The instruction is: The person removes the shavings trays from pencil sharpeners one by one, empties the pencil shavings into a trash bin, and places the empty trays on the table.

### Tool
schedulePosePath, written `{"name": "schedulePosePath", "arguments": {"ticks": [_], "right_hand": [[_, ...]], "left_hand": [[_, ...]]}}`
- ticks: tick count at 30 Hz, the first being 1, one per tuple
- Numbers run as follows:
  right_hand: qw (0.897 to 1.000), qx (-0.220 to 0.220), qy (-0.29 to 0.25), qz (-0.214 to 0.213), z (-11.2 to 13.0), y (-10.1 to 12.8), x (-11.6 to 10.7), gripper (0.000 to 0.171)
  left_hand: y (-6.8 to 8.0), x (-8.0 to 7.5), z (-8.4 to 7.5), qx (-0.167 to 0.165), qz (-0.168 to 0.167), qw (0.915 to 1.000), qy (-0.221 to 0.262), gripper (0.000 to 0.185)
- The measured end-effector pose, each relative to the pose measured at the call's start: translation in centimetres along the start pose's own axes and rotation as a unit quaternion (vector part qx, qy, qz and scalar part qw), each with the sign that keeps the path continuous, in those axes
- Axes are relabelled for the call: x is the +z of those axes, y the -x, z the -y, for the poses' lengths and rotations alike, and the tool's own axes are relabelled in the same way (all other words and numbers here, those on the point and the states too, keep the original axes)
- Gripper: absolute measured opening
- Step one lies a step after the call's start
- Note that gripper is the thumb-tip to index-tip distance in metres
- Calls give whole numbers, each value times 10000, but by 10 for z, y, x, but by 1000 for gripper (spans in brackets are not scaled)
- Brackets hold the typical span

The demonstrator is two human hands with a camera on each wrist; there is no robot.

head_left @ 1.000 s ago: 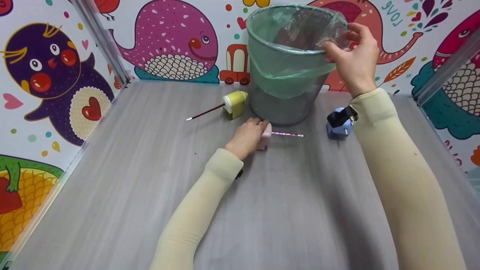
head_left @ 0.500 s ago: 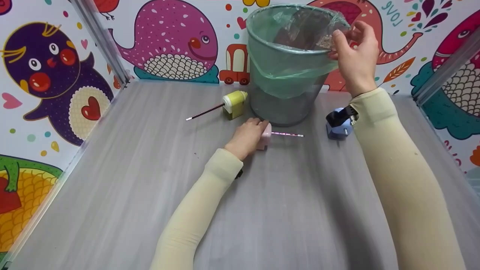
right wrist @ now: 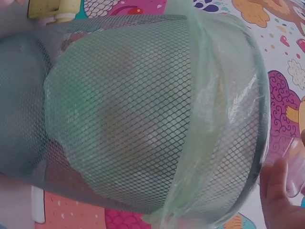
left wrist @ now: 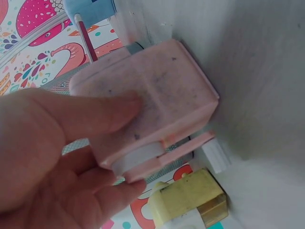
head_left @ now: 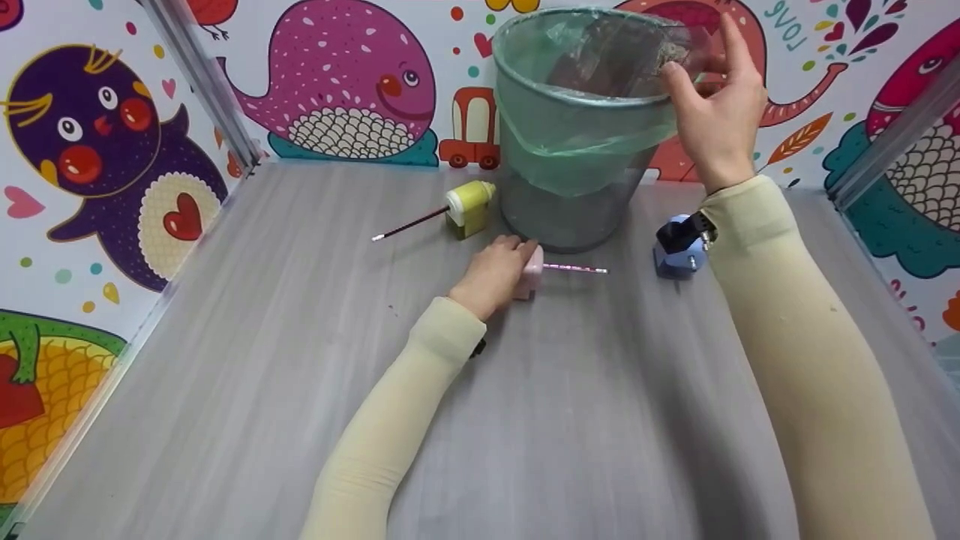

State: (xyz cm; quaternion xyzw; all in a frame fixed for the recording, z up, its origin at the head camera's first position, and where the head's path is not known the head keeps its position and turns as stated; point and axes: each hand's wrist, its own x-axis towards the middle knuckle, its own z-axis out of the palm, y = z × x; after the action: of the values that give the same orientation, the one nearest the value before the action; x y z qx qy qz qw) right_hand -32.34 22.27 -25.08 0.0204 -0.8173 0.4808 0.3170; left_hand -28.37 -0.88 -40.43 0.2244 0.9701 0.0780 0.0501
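Shavings (head_left: 673,54) in the clear tray (head_left: 691,46) have shifted up and rightward since the earlier frame, so emptying seems unfinished; mid-frame, the left hand (head_left: 489,277) grasps the pink sharpener (head_left: 532,271); farther, upper right, the right hand (head_left: 718,116) pinches the tray near the top of the bin (head_left: 562,214)

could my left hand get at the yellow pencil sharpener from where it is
Probably yes: nothing visible stands between your left hand and the yellow pencil sharpener, just beyond it. But that hand's grip is on the pink sharpener, so it would likely need to let go first.
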Motion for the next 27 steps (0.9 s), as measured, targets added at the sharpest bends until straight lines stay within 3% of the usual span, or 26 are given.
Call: {"name": "schedulePosePath", "arguments": {"ticks": [8,27], "right_hand": [[9962,-522,695,-49,1,5,7,48],[9929,-585,1008,250,3,6,9,43]], "left_hand": [[1,0,0,17,-71,10000,45,64],[1,-1,0,15,-71,10000,61,63]]}}
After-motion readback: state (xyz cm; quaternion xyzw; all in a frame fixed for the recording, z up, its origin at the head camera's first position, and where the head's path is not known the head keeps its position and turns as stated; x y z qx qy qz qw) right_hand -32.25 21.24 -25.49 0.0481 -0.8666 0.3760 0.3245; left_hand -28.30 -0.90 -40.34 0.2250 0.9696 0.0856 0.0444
